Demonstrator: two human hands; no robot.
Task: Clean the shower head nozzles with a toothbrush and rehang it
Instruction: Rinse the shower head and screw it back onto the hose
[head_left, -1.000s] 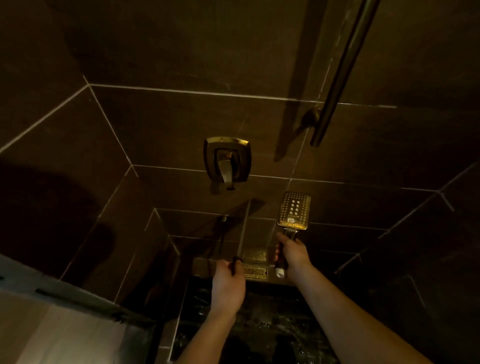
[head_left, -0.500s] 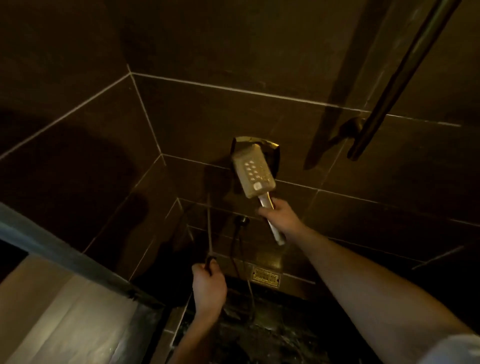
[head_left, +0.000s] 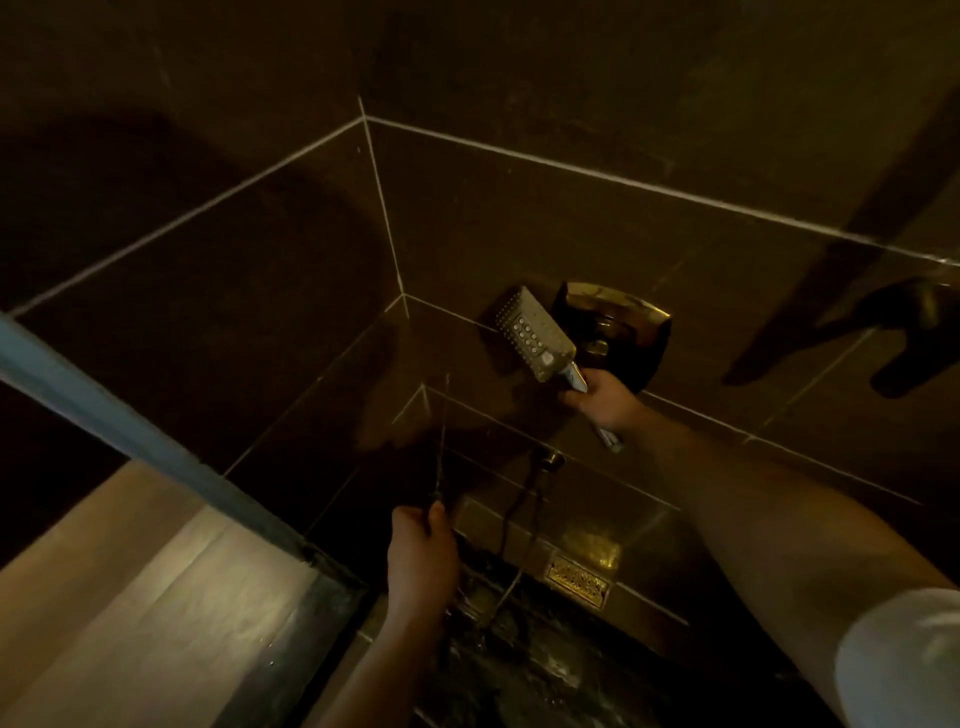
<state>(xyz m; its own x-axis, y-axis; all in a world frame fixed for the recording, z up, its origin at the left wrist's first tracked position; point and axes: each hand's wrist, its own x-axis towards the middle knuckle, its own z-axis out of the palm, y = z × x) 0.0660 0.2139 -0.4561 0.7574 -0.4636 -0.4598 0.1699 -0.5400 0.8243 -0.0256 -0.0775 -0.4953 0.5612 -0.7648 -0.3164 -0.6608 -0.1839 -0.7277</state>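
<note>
In a dim, dark-tiled shower, my right hand (head_left: 602, 400) grips the handle of a rectangular metal shower head (head_left: 535, 335). Its nozzle face is tilted up and to the left, just left of the wall valve (head_left: 623, 322). Lower down, my left hand (head_left: 421, 558) is closed around the thin shower hose (head_left: 444, 441), which runs upward from my fist. Another stretch of hose hangs from a wall outlet (head_left: 548, 460) down to the floor. No toothbrush is visible.
A gold floor drain grate (head_left: 576, 584) sits at the base of the back wall. The glass door edge (head_left: 130, 441) runs diagonally at left, with pale flooring (head_left: 130, 597) outside. A dark rail bracket (head_left: 924, 312) shows at the right edge.
My right hand has lifted the shower head from low near the floor up beside the wall valve. The view has swung left. My left hand still grips the hose.
</note>
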